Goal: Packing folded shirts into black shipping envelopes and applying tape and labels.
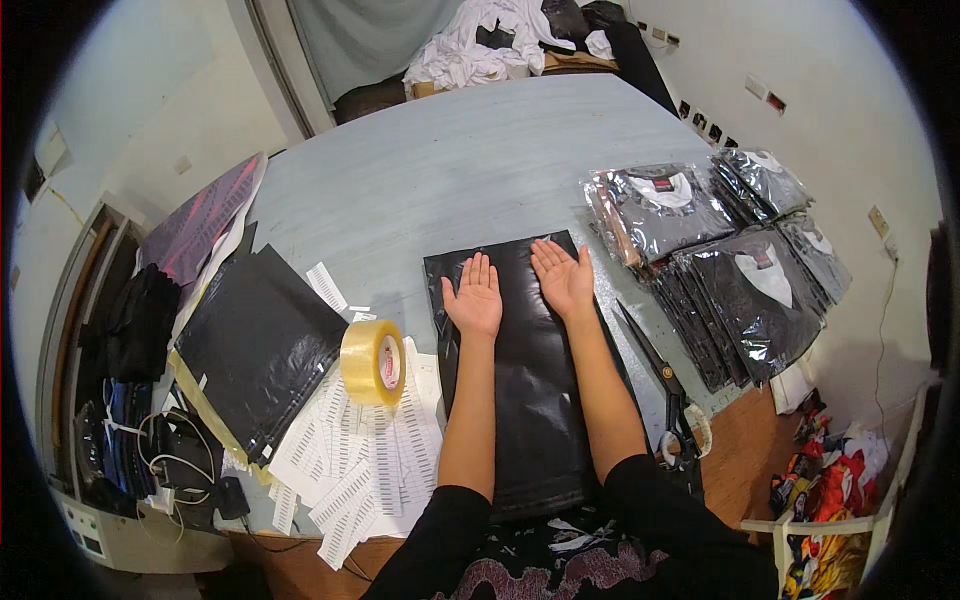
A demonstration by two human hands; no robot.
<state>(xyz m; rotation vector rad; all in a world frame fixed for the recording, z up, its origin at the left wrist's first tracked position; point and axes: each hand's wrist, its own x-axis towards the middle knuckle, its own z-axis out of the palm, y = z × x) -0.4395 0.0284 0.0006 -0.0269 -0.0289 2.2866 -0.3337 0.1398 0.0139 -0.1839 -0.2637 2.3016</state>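
at the centre of the frame, a large black plastic bag (540, 400) is laid flat on the pale blue-grey table (430, 165), its long sides running toward the lower edge. above its upper half the left hand (473, 300) and the right hand (563, 282) are held with palms turned up, fingers straight, and nothing gripped by either; whether the bag is touched by their backs cannot be told. as far as progress can be judged, one portion looks finished: at the right of the frame, dark garments (755, 280) are seen folded, packed in clear sleeves and piled in stacks. the black bag itself appears unhandled at this moment; whether anything has been put inside it, or whether it has been closed, cannot be made out. no tape is seen across it, and the roll of clear tape (355, 365) is left standing at centre left, on printed paper sheets (400, 450). further black bags (255, 345) are stacked at the left, apparently unused, and the black scissors (650, 355) are left lying unheld, just right of the right forearm.
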